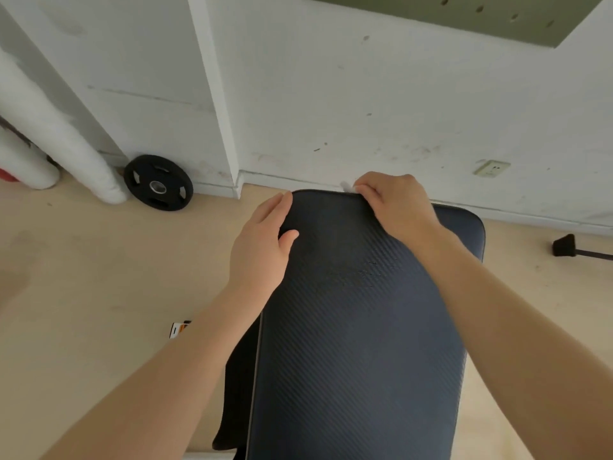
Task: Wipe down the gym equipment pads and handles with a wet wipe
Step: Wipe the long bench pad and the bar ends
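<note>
- At the far end of the pad (358,327), both bare hands rest on its dark, ribbed surface.
- Left hand (262,242): open and flat against the pad's left edge, fingers extended toward the far corner, thumb lying on the top face. It holds nothing.
- Right hand (394,204): fingers curled over the far edge of the pad, closed on a white wipe (346,186). Only a small corner of the wipe shows beyond the fingertips; the rest is hidden under the hand.
- Pad: runs lengthwise from the bottom of the view to just short of the wall (365,111). A second padded section (464,227) shows behind the right forearm.
- Floor (83,277), left side: a black weight plate (158,182) leans against the wall base, beside a white wrapped pipe (56,127).
- Floor, right side: a black rubber foot (564,246) on a bar lies well apart from the pad.
- Wall, right side: a socket (492,168) sits low, near the skirting.
</note>
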The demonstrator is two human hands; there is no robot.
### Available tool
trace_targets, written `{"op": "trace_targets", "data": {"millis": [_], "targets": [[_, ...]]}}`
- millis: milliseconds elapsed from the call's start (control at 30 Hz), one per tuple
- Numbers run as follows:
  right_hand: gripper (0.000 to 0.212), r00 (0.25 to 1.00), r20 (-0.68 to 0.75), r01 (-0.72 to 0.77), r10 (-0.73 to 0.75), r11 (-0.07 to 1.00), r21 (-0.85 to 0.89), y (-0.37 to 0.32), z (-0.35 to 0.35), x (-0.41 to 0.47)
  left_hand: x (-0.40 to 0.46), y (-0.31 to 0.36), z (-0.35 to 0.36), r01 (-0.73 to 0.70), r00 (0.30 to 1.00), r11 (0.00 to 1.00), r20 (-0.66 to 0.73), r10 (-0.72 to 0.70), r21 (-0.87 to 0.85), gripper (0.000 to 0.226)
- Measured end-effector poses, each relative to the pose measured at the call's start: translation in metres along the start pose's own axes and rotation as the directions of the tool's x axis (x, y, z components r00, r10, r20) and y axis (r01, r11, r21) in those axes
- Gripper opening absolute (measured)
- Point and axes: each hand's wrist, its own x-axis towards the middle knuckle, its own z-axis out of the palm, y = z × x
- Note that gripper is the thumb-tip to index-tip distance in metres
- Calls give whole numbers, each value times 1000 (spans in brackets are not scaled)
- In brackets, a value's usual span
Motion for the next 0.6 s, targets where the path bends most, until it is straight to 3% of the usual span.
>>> {"op": "trace_targets", "data": {"millis": [67,167,300,400,500,600], "targets": [[26,999,-35,-25,24,999,-32,-19,10,2,0,0,1,7,1000,1000,3,-7,-22,56],[18,996,-19,87,-88,994,-63,-48,22,6,-2,1,0,22,1000,997,5,-22,-76,56],[18,989,64,145,-133,960,-239,-29,9,-1,-3,3,-3,20,1000,1000,23,-20,-6,56],[18,1000,15,6,-1,937,-349,15,-11,-20,-3,11,-4,31,998,994,42,-36,109,57],[21,985,-66,-172,159,928,-332,48,-26,-40,-2,24,-2,-5,1000,964,21,-1,265,57],[23,977,-154,-183,147,950,-253,42,-15,-35,-1,42,5,-73,997,954,7,74,292,56]]}}
